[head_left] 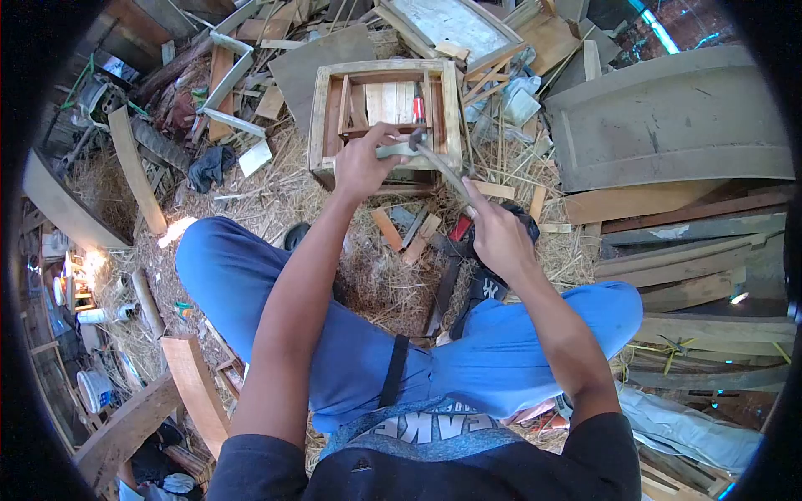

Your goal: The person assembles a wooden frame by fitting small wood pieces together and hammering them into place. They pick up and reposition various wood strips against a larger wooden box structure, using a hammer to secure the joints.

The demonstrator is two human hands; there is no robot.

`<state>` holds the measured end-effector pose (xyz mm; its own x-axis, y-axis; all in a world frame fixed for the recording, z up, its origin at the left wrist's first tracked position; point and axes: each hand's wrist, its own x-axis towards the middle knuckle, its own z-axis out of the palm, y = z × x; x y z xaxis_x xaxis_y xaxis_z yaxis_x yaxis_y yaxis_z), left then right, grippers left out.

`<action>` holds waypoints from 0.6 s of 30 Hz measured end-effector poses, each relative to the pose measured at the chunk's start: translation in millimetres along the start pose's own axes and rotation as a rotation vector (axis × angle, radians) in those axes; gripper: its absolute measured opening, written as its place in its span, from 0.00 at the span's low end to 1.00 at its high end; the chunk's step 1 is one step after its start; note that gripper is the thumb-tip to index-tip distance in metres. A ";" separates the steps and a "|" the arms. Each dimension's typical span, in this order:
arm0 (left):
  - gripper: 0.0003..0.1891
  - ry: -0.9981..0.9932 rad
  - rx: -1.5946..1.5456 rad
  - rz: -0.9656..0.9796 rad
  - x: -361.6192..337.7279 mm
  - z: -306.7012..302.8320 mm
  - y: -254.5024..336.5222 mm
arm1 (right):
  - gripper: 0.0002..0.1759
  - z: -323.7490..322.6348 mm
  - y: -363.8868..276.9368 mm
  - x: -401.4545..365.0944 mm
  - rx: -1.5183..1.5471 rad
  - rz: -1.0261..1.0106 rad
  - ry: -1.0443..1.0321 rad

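I sit cross-legged on straw in blue trousers. My left hand grips the near rail of a small wooden frame, pinching something small against it; what it is I cannot tell. My right hand is closed around the handle of a hammer, whose head rests just above the rail, right beside my left fingers. The frame holds inner wooden slats and a red object.
Wood offcuts and dark tools lie on the straw between my knees and the frame. Planks and boards pile up behind and on the right, with a large grey panel. A curved wooden piece and cans lie at left.
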<state>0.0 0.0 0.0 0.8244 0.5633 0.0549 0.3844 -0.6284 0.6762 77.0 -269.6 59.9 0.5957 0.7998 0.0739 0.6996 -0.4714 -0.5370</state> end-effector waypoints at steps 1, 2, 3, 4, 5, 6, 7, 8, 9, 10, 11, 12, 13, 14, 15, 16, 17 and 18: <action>0.26 -0.011 0.017 -0.005 0.7 -1.5 -0.2 | 0.35 2.1 1.2 1.4 -0.004 0.042 -0.041; 0.25 -0.023 0.035 -0.011 2.5 -3.0 -1.3 | 0.34 4.4 1.9 3.3 -0.007 0.085 -0.084; 0.25 -0.020 0.015 -0.010 4.1 0.4 7.7 | 0.34 -9.3 3.9 2.8 -0.028 0.086 -0.087; 0.22 -0.028 -0.051 0.016 4.2 3.6 8.1 | 0.34 -15.4 5.0 3.6 0.027 0.092 -0.042; 0.20 -0.036 -0.101 0.041 3.8 1.4 4.9 | 0.34 -14.9 4.3 5.7 0.097 0.096 0.006; 0.20 -0.038 -0.099 0.034 3.3 -0.1 2.0 | 0.33 -12.6 5.5 7.0 0.171 0.051 0.082; 0.17 -0.050 -0.058 0.070 4.6 -0.7 0.4 | 0.33 -13.5 6.3 9.0 0.171 0.051 0.079; 0.14 -0.065 -0.014 0.110 5.7 -1.7 -0.9 | 0.33 -14.9 6.1 10.5 0.202 0.086 0.097; 0.14 -0.069 -0.010 0.115 6.2 -3.9 -1.9 | 0.33 -16.2 5.5 12.4 0.235 0.122 0.120; 0.13 -0.062 -0.070 0.152 6.7 -6.2 -2.5 | 0.31 -17.8 4.5 14.4 0.258 0.174 0.118; 0.12 -0.054 -0.130 0.188 8.0 -8.4 -3.0 | 0.31 -18.4 5.1 16.2 0.260 0.176 0.124; 0.12 -0.056 -0.127 0.192 10.5 -10.1 -4.4 | 0.31 -18.6 5.6 18.1 0.271 0.205 0.116; 0.12 -0.047 -0.123 0.211 13.7 -12.1 -6.3 | 0.31 -18.3 5.6 20.0 0.282 0.231 0.106; 0.12 -0.038 -0.121 0.227 16.1 -13.2 -8.3 | 0.31 -19.2 5.0 21.4 0.284 0.231 0.106; 0.12 -0.039 -0.119 0.226 18.3 -12.9 -12.1 | 0.31 -20.5 3.8 22.5 0.278 0.247 0.091; 0.12 -0.052 -0.163 0.157 20.1 -11.4 -15.4 | 0.30 -21.3 3.7 23.2 0.270 0.265 0.076; 0.12 -0.066 -0.207 0.089 21.0 -9.3 -18.6 | 0.30 -15.4 9.5 24.2 0.271 0.266 0.074; 0.12 -0.067 -0.208 0.087 20.5 -9.3 -18.2 | 0.30 -7.8 14.0 27.2 0.283 0.110 0.182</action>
<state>6.0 28.0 -4.4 0.8793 0.4703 0.0753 0.2225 -0.5454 0.8081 106.1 -257.4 60.9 0.7400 0.6585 0.1373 0.5053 -0.4094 -0.7597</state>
